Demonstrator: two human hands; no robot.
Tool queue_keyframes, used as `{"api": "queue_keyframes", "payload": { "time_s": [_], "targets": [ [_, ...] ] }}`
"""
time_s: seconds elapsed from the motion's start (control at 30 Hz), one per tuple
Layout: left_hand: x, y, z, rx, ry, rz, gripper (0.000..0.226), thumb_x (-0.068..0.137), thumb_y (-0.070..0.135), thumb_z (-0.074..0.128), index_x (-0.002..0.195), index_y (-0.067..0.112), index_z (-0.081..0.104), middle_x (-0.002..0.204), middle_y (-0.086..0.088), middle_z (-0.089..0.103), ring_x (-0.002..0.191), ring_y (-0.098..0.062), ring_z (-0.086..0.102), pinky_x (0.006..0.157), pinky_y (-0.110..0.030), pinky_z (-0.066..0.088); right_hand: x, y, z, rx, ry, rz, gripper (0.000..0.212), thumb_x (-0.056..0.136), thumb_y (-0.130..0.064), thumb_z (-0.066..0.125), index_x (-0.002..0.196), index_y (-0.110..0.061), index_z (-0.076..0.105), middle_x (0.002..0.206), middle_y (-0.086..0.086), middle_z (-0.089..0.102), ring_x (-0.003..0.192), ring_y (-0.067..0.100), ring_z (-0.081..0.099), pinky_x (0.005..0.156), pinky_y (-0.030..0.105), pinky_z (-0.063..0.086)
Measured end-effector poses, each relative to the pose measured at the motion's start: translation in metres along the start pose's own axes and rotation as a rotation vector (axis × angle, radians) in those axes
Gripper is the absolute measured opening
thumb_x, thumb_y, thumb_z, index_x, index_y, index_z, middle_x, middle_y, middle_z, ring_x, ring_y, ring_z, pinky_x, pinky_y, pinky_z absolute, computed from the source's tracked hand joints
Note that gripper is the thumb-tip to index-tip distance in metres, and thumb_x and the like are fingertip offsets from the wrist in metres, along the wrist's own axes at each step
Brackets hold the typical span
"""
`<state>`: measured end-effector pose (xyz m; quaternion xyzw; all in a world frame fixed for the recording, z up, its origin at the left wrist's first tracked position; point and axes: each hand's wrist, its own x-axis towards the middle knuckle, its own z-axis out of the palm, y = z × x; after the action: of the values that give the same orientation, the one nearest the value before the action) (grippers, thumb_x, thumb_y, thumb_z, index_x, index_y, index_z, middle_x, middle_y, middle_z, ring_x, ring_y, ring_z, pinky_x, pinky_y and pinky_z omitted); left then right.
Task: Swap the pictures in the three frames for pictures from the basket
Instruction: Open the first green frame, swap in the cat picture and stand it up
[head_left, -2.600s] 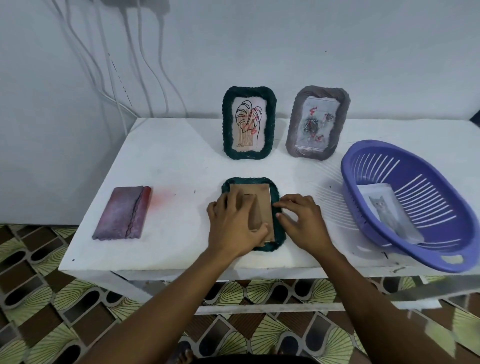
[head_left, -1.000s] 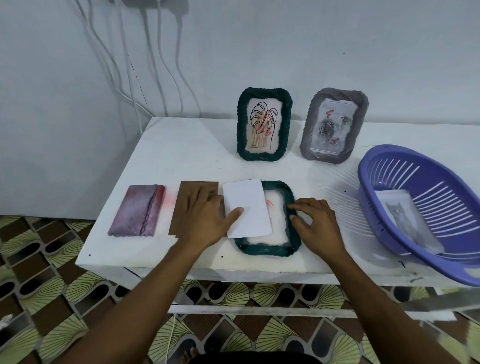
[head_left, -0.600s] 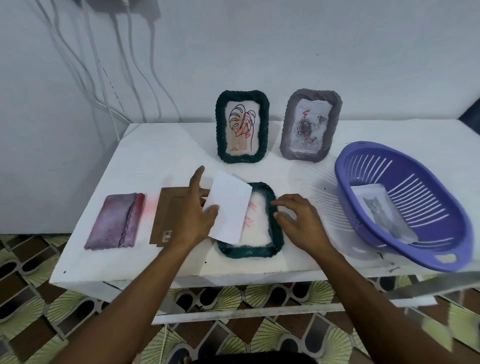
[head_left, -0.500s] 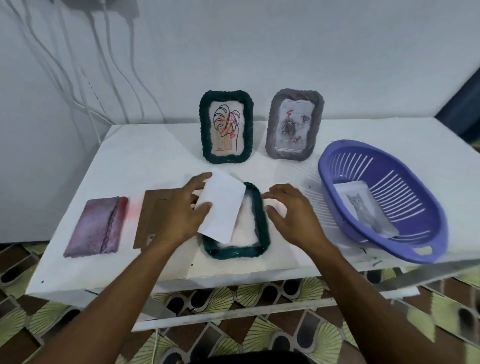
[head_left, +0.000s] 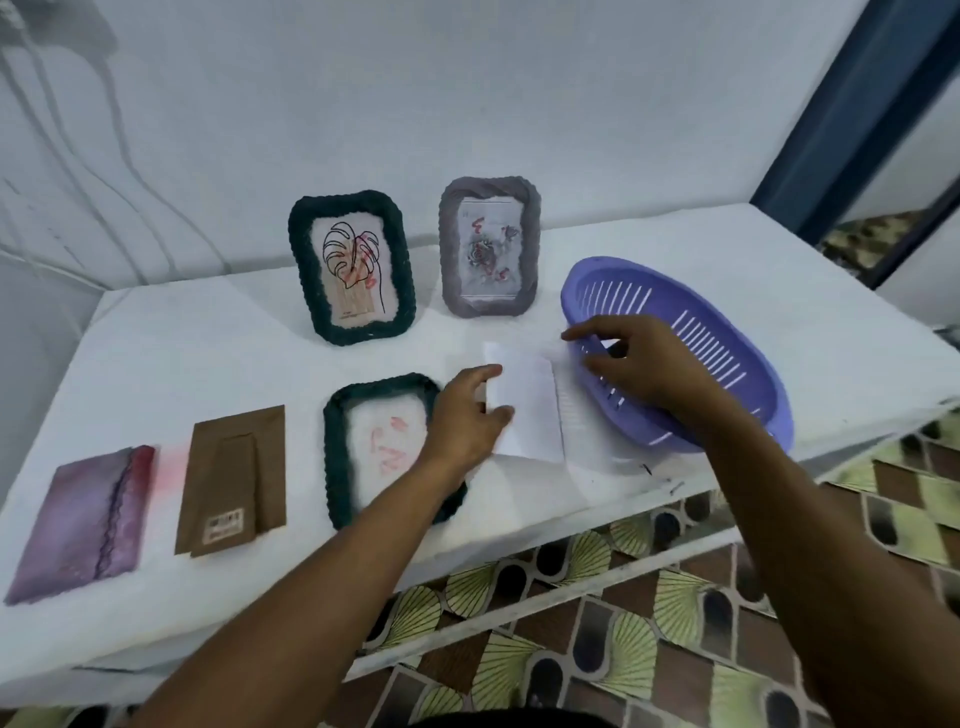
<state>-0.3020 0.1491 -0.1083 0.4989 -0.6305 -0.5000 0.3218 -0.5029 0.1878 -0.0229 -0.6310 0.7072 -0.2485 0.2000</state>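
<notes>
A dark green frame (head_left: 335, 457) lies face down near the table's front edge, its back open, faint red marks showing inside. My left hand (head_left: 465, 415) pinches a white picture (head_left: 527, 410), blank side up, on the table just right of that frame. My right hand (head_left: 636, 358) hovers over the near rim of the purple basket (head_left: 727, 332), fingers spread, holding nothing; it hides the basket's contents. A green frame with a leaf drawing (head_left: 353, 267) and a grey frame with a rose picture (head_left: 488, 247) stand at the back. The brown backing board (head_left: 234, 478) lies left of the open frame.
A purple-pink frame (head_left: 85, 519) lies face down at the table's left end. The white table (head_left: 208, 353) stands against a wall with cables at the left. A blue door frame (head_left: 852, 114) rises at the right. Patterned floor tiles show below the front edge.
My left hand lifted the white picture out of the green frame and carried it right, onto the table. My right hand left the frame and moved over the basket.
</notes>
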Motion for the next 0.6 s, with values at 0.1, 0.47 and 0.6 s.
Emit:
{"api": "queue_keyframes", "payload": {
  "time_s": [0.1, 0.47, 0.6],
  "targets": [
    [0.003, 0.003, 0.033, 0.027, 0.002, -0.001, 0.056, 0.085, 0.013, 0.07, 0.137, 0.018, 0.051, 0.128, 0.008, 0.051, 0.109, -0.018, 0.057, 0.098, -0.036, 0.049, -0.002, 0.007, -0.008, 0.133, 0.061, -0.009, 0.029, 0.09, -0.017, 0.063, 0.114, -0.032, 0.069, 0.103, -0.013, 0.068, 0.079, 0.005, 0.066, 0.07, 0.019, 0.049],
    [0.0, 0.011, 0.057, 0.094, -0.038, -0.069, 0.048, 0.095, 0.026, 0.053, 0.142, 0.021, 0.045, 0.123, -0.008, 0.063, 0.093, -0.03, 0.067, 0.082, -0.041, 0.057, 0.005, 0.021, 0.011, 0.218, -0.086, 0.038, 0.029, 0.091, -0.016, 0.06, 0.113, -0.032, 0.069, 0.112, -0.009, 0.068, 0.091, 0.012, 0.068, 0.079, 0.033, 0.059],
    [0.003, 0.019, 0.046, 0.268, 0.094, 0.022, 0.044, 0.097, 0.037, 0.044, 0.14, 0.026, 0.043, 0.133, -0.002, 0.056, 0.112, -0.024, 0.057, 0.097, -0.043, 0.046, 0.023, 0.05, -0.004, -0.074, 0.048, 0.086, 0.025, 0.088, -0.016, 0.063, 0.113, -0.022, 0.064, 0.11, 0.003, 0.07, 0.089, 0.02, 0.067, 0.079, 0.033, 0.055]
  ]
}}
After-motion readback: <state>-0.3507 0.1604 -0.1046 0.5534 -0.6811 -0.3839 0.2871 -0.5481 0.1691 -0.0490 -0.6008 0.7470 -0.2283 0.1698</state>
